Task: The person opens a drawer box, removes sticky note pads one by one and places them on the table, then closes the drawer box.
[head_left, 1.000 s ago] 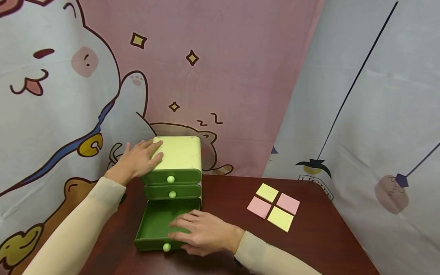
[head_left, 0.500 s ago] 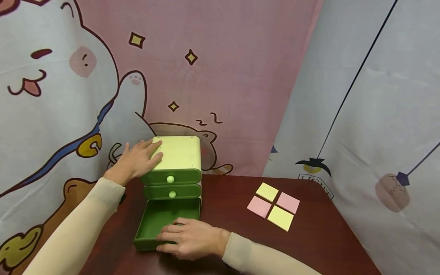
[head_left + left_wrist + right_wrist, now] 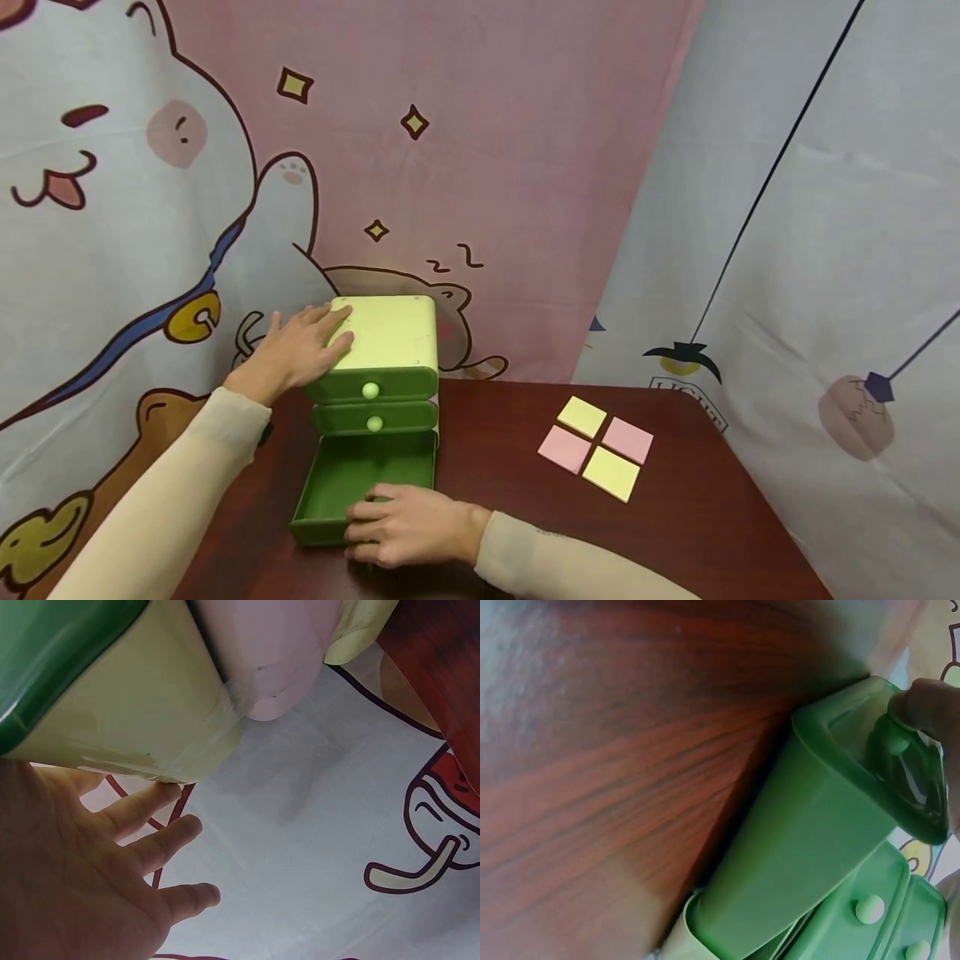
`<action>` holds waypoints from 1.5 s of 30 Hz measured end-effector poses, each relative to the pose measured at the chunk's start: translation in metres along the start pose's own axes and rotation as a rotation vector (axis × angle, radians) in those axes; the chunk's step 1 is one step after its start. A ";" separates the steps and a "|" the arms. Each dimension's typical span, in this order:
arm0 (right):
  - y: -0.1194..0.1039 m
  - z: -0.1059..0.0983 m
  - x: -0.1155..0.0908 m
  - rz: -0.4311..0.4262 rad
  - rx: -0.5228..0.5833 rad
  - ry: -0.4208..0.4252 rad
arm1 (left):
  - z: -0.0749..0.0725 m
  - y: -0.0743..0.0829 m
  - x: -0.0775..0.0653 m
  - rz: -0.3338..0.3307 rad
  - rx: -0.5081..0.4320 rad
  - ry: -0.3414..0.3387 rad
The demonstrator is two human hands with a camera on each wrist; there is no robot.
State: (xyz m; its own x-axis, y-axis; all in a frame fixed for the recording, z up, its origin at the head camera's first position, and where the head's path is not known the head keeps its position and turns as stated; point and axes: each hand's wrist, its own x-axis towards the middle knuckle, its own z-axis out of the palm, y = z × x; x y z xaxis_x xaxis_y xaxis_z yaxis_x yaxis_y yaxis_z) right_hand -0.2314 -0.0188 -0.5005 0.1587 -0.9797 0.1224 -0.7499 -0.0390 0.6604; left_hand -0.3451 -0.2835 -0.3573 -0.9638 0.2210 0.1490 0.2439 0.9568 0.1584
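A small cabinet (image 3: 390, 333) with a pale yellow top and green drawers stands left of centre in the head view. My left hand (image 3: 296, 350) rests on its top left edge; in the left wrist view its fingers are spread against the cabinet's yellow side (image 3: 142, 712). The bottom drawer (image 3: 321, 532) is pulled out, and its visible inside holds nothing. At the drawer's front my right hand (image 3: 412, 529) has its fingers curled and hides the knob in the head view. From the right wrist, the thumb (image 3: 926, 705) shows against the round light-green drawer knob (image 3: 891, 736).
Two yellow and two pink square pads (image 3: 611, 473) lie on the dark red-brown table (image 3: 510, 517) to the right. The upper drawers (image 3: 405, 419) are closed. A printed cloth (image 3: 525, 167) hangs behind and beside the table.
My right hand has moved left and slightly down along the drawer front, and its fingers have curled in at the knob. The left hand stays on the cabinet. The drawer looks unmoved.
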 end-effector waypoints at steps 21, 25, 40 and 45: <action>0.004 0.005 0.004 0.022 -0.051 0.005 | 0.001 0.000 -0.002 0.000 -0.001 0.000; 0.006 0.010 0.004 0.049 -0.064 -0.008 | 0.001 0.000 -0.001 -0.002 0.000 0.001; 0.020 0.024 0.004 0.175 -0.055 -0.036 | 0.000 0.000 0.001 0.000 0.005 0.013; 0.020 0.029 0.003 0.196 -0.049 -0.007 | 0.000 0.000 0.001 -0.006 0.009 0.001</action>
State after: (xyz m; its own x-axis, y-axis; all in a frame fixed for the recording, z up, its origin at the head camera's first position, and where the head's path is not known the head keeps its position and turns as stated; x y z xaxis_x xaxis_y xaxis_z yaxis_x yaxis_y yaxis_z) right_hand -0.2648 -0.0286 -0.5087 0.0080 -0.9689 0.2473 -0.7340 0.1622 0.6594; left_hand -0.3464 -0.2830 -0.3574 -0.9651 0.2154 0.1487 0.2373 0.9598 0.1500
